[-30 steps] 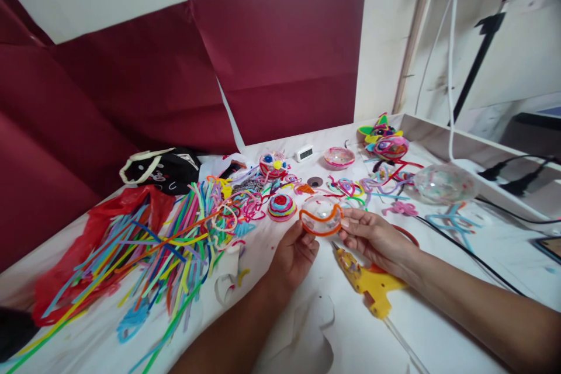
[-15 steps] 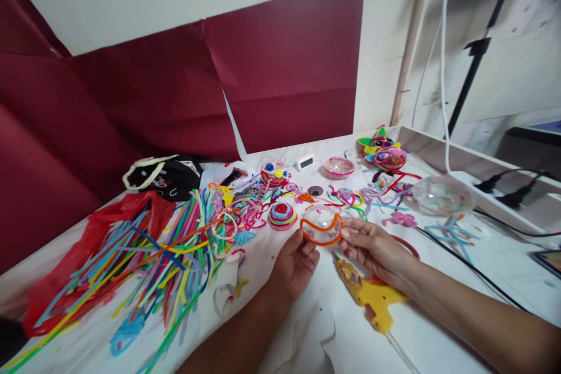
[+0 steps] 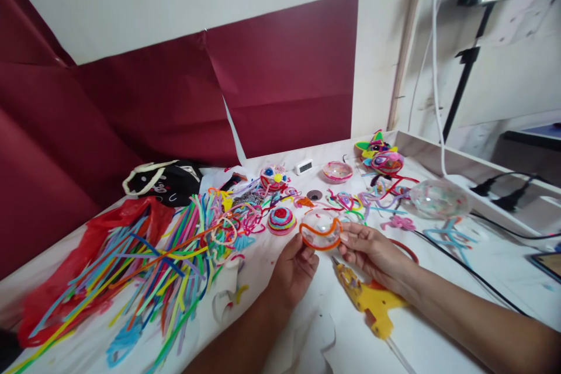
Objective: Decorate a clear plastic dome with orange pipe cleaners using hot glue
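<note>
A clear plastic half-sphere (image 3: pixel 322 220) with an orange pipe cleaner (image 3: pixel 322 246) along its rim and curving across it is held up between my hands. My left hand (image 3: pixel 294 269) pinches its left edge with thumb and fingertips. At the opposite edge, my right hand (image 3: pixel 368 251) grips it with thumb and fingers. Below my right hand a yellow hot glue gun (image 3: pixel 372 307) lies on the table, its nozzle toward the half-sphere. Just behind the left hand sits a dome wound in red, blue, pink and yellow pipe cleaners (image 3: pixel 281 220).
Loose pipe cleaners (image 3: pixel 175 269) and a red plastic bag (image 3: pixel 48 298) cover the left side. Behind are a black pouch (image 3: pixel 164 183), a decorated ball (image 3: pixel 273 177), a small white digital display (image 3: pixel 304 167) and a pink-rimmed bowl (image 3: pixel 337 172). A clear bowl (image 3: pixel 440 198) and black cable (image 3: pixel 473 272) lie right.
The camera view has shifted slightly. Both hands keep hold of the half-sphere, which looks tilted a little differently; the glue gun and the other things lie as before.
</note>
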The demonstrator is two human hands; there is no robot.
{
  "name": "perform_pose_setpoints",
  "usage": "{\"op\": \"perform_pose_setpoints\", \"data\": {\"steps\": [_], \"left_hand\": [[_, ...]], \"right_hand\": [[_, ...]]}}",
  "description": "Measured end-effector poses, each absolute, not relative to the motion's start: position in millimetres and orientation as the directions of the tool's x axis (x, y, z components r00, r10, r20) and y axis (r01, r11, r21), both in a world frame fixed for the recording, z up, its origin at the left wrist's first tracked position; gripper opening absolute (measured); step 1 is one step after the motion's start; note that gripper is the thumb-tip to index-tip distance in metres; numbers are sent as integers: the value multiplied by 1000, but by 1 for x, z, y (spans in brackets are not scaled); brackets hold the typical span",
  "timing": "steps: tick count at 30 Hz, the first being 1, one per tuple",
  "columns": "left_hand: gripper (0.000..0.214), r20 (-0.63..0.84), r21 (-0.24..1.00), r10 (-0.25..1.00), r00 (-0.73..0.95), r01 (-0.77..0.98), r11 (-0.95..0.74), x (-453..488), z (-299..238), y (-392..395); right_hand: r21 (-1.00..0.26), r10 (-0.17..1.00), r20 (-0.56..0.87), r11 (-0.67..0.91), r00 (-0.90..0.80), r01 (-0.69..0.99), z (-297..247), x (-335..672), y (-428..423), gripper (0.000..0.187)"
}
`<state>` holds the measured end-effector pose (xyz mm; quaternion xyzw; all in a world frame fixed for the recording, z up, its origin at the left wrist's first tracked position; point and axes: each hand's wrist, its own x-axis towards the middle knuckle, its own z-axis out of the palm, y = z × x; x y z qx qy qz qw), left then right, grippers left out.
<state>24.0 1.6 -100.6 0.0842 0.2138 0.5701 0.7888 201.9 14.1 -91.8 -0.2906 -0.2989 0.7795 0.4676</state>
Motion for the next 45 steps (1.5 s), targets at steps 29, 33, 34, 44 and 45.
{"op": "perform_pose_setpoints", "data": {"steps": [29, 33, 34, 44, 45], "left_hand": [[8, -244, 342, 911, 331, -850, 401, 26, -96, -2], [8, -257, 362, 910, 325, -841, 402, 26, -95, -2], [8, -259, 364, 910, 325, -840, 403, 26, -95, -2], [16, -222, 447, 929, 295, -816, 366, 25, -97, 1], [17, -203, 497, 941, 270, -800, 336, 24, -98, 2]], "right_hand": [[-681, 873, -98, -408, -477, -608, -88, 202, 10, 14], [-667, 872, -83, -408, -482, -623, -89, 202, 11, 17], [-665, 872, -79, -407, -483, -626, -90, 202, 11, 18], [-672, 861, -33, -395, -507, -627, -91, 204, 11, 13], [-672, 860, -33, -396, -509, -626, -91, 205, 12, 14]]}}
